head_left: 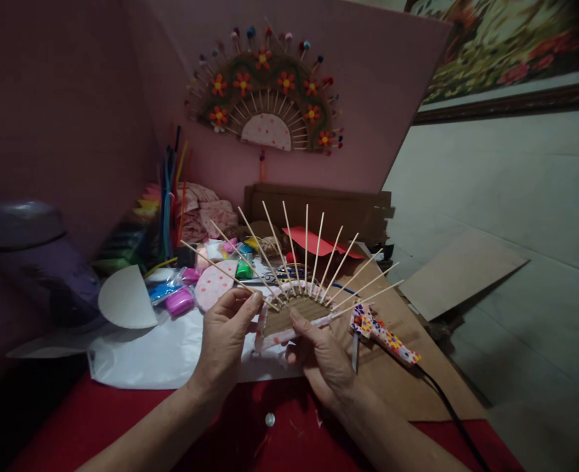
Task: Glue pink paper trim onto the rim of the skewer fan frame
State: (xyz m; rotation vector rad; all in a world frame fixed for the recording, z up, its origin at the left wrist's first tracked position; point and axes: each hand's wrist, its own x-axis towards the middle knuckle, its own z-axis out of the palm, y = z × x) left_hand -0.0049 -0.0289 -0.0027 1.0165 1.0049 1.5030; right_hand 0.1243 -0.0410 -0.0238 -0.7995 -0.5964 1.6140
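A half-round cardboard piece [289, 319] with a pink dotted fabric edge is held up in the middle, several thin wooden sticks [307, 242] fanning out from its curved side. My right hand [323, 357] grips its lower edge, thumb on the front and fingers behind. At the leftmost stick, my left hand [230, 331] pinches with thumb and fingers near the stick's lower end, beside the piece's left corner. A patterned glue gun [385, 337] lies to the right on a brown board [417, 393].
A finished decorated fan [264, 72] hangs on the pink panel behind. Clay packets [178, 301], a dotted fabric half-circle [215, 285], a white half-disc [126, 298] and pipe cleaners [168, 196] lie or stand at left. A small round object [269, 419] is on the red cloth [220, 432].
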